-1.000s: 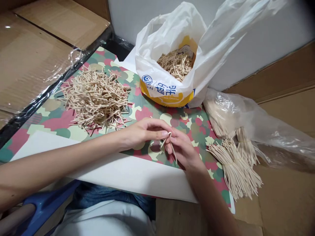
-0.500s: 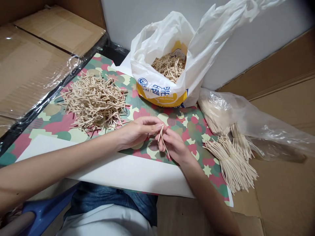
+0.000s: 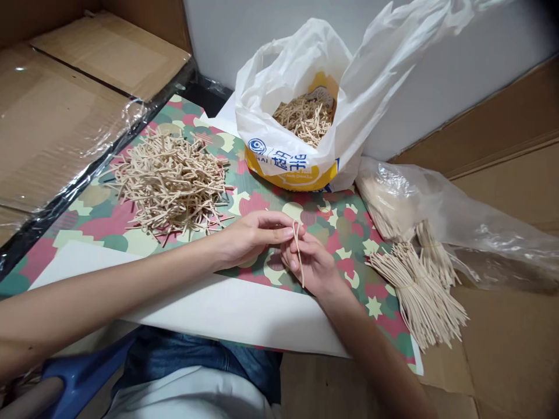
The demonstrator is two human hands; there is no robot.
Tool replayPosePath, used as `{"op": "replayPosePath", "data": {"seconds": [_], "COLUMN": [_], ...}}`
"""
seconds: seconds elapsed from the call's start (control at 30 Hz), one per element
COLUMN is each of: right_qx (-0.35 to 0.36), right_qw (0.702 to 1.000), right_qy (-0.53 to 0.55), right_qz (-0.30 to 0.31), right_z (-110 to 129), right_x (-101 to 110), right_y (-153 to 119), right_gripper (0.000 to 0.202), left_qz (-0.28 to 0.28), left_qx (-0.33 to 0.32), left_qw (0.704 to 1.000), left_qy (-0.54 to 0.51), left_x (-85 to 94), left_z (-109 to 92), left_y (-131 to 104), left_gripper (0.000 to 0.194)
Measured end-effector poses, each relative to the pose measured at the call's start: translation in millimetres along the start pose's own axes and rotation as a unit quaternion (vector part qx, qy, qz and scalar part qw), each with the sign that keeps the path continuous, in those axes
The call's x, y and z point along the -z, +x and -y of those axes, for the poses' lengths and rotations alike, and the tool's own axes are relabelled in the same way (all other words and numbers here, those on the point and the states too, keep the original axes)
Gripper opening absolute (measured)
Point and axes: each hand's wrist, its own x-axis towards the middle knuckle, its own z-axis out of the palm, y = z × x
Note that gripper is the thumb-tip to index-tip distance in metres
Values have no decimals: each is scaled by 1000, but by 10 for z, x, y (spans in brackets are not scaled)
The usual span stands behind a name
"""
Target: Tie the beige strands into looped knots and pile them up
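A thin pale cord is bent into a narrow loop, its ends hanging down over the right fingers. At the top of the loop, my left hand pinches it between thumb and fingertips. My right hand is just right of it, fingers curled and closed on the cord lower down; part of its grip is hidden. Beyond my left forearm lies a loose heap of short, bent pale cords. To the right are straight cord bundles, bound round the middle, on the table edge.
A white plastic carrier bag stands at the back, holding many more bent cords. A clear plastic bag lies at the right. Cardboard borders the left side. The table has a patterned cover and white sheet.
The cord between my hands now shows as a narrower loop, where its ends were spread apart before. My right fingers have shifted slightly around it. The view has moved a little.
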Motion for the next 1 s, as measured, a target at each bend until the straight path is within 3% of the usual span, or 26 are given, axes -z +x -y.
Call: {"op": "replayPosePath", "data": {"seconds": [0.23,0.43,0.77,1.0], "right_qx": [-12,-43,21,46], "right_qw": [999,996,999,997], "right_qy": [-17,-47,-39,-42], "right_qz": [37,56,-12,-37], "right_z": [-8,64,319,277], "right_x": [74,201,150,143], "right_y": [-23,-63,-107,-98], "right_gripper": [14,19,21,20], "left_qz": [14,-64,-10,9], "left_qx": [-6,-34,3,18], "left_qw": [1000,997,1000,1000], "left_qy": [-16,-4,21,-1], "left_x": [33,116,144,134], "left_z": [-8,-87,-137,-100], "left_y": [17,24,-15,-13], "left_gripper": [18,15,11,6]}}
